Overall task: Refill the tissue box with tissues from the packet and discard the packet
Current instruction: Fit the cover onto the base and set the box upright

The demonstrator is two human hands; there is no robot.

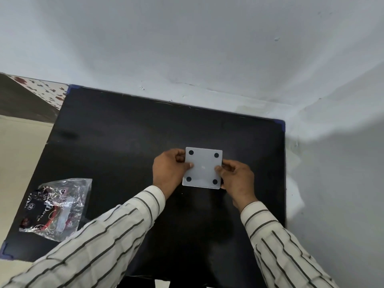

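White walls corner a black table (124, 142). Left hand (169, 172) and right hand (235, 179) pinch opposite edges of the upturned tissue box (202, 167), 4 dark feet showing, likely to open its base. Tissue packet (56, 206) lies near left.

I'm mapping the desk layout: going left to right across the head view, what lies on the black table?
Plastic tissue packet → left hand → white square panel with four black dots → right hand.
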